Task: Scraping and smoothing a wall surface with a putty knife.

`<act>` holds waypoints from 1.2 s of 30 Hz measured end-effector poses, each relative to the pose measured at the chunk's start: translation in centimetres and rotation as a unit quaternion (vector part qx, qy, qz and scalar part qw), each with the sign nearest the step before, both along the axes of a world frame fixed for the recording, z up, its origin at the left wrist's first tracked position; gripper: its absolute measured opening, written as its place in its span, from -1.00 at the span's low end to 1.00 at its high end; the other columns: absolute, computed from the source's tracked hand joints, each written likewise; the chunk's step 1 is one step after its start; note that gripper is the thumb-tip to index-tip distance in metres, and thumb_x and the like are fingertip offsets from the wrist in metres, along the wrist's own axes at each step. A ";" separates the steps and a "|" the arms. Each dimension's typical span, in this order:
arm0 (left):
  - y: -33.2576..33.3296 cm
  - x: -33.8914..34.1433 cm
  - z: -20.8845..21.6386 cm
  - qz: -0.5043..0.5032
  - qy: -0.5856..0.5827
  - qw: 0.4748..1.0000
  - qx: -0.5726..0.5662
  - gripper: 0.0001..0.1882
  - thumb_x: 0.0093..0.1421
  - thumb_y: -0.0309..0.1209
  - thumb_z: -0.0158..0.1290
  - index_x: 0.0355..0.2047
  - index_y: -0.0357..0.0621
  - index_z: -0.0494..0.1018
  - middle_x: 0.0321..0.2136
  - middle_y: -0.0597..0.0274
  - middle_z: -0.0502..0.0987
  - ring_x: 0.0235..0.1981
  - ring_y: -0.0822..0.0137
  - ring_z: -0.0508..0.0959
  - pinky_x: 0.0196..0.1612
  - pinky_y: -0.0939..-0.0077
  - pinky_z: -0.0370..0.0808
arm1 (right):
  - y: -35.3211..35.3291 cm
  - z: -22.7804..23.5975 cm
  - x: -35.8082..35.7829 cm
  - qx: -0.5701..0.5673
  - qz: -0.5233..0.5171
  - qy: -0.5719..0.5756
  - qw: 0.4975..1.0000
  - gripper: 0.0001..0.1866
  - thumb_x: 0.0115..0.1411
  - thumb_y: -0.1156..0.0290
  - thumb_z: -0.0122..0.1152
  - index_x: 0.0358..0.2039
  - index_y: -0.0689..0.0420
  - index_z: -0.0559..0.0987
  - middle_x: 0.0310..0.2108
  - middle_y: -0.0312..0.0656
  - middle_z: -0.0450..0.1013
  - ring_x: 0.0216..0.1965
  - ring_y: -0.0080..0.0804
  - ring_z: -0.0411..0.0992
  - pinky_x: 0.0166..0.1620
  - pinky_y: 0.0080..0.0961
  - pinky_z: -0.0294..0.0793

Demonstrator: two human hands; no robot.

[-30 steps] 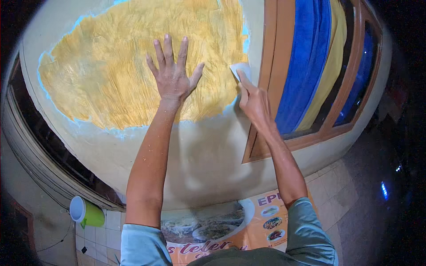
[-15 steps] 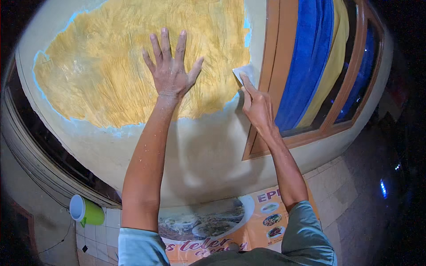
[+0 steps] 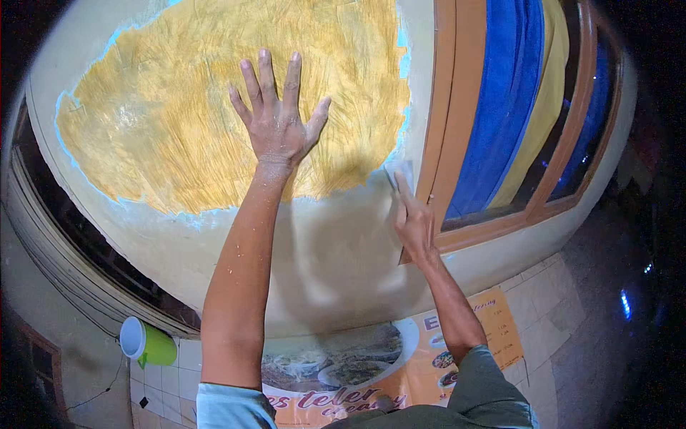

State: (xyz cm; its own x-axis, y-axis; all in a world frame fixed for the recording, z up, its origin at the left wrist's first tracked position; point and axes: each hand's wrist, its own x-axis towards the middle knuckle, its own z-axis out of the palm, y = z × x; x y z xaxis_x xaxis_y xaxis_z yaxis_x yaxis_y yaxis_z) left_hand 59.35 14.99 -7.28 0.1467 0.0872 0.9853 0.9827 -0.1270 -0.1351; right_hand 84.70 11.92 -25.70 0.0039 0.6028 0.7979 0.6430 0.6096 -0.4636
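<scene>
My left hand [image 3: 277, 127] lies flat with spread fingers on a yellow-brown, streaky patch [image 3: 179, 121] of the wall. Pale dust specks that hand and forearm. My right hand [image 3: 416, 223] grips a flat metal scraper [image 3: 401, 174], its blade against the wall at the patch's lower right edge. The grip end is hidden in the fingers. Ragged light-blue paint [image 3: 404, 61] borders the patch, and around it runs the cream wall [image 3: 336, 250].
Right of the scraper stands a brown window frame [image 3: 446, 121] with blue [image 3: 511, 100] and yellow curtains behind the glass. Below, a printed orange banner [image 3: 421, 357] covers part of the tiled floor [image 3: 536, 314]. A green bucket [image 3: 161, 346] lies at the lower left.
My right hand has moved down with the scraper, from beside the patch's right edge to its lower right corner. My left hand stays spread on the patch. The view has shifted slightly.
</scene>
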 end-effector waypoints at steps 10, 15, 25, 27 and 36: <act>0.1 -0.3 0.1 0.010 0.006 1.000 0.000 -0.09 0.21 0.20 0.13 0.50 0.26 0.14 0.54 -0.02 -0.10 0.55 -0.18 -0.18 0.43 -0.39 -0.29 | 2.4 20.3 -1.3 0.119 -0.026 -0.009 0.992 -0.54 0.38 0.35 0.08 0.29 -0.05 0.50 -0.44 0.33 0.46 -0.39 0.31 0.52 -0.34 0.10 0.46; -0.3 -1.4 0.2 0.014 0.012 1.000 0.003 -0.10 0.21 0.18 0.13 0.50 0.25 0.15 0.54 -0.03 -0.09 0.55 -0.18 -0.17 0.44 -0.38 -0.30 | 0.4 7.0 -1.6 -0.026 -0.033 -0.022 0.999 -0.46 0.35 0.52 0.13 0.34 -0.05 0.47 -0.23 0.35 0.46 -0.32 0.15 0.60 -0.27 -0.11 0.50; -0.2 -0.4 0.0 0.005 0.011 1.000 -0.006 -0.08 0.21 0.20 0.13 0.51 0.28 0.10 0.54 -0.04 -0.12 0.55 -0.19 -0.19 0.42 -0.45 -0.27 | 1.0 14.5 -1.6 0.073 -0.051 -0.005 0.996 -0.57 0.38 0.41 0.08 0.25 0.04 0.53 -0.36 0.31 0.50 -0.41 0.27 0.54 -0.34 0.06 0.46; -0.5 -0.3 0.2 0.009 0.008 1.000 -0.012 -0.08 0.21 0.20 0.13 0.51 0.28 0.10 0.54 -0.04 -0.12 0.55 -0.19 -0.19 0.41 -0.46 -0.26 | 1.9 20.4 -1.6 0.136 -0.062 -0.014 0.989 -0.57 0.36 0.39 0.08 0.24 0.00 0.54 -0.38 0.30 0.51 -0.36 0.32 0.54 -0.29 0.14 0.48; -0.2 -0.9 0.2 0.016 0.006 1.000 -0.002 -0.06 0.20 0.25 0.11 0.51 0.30 0.12 0.54 -0.03 -0.08 0.56 -0.14 -0.17 0.46 -0.33 -0.39 | 0.4 5.5 -1.4 -0.009 -0.071 -0.045 0.996 -0.38 0.33 0.53 0.13 0.39 -0.17 0.41 -0.46 0.26 0.48 -0.45 0.21 0.50 -0.35 -0.02 0.46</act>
State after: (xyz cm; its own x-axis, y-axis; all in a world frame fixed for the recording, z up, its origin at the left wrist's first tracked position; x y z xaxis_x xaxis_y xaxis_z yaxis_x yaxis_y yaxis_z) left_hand 58.40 14.78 -7.09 0.1549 0.0961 0.9832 0.9847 -0.0959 -0.1457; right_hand 83.29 12.35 -20.20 0.0189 0.6162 0.7874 0.7611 0.5018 -0.4109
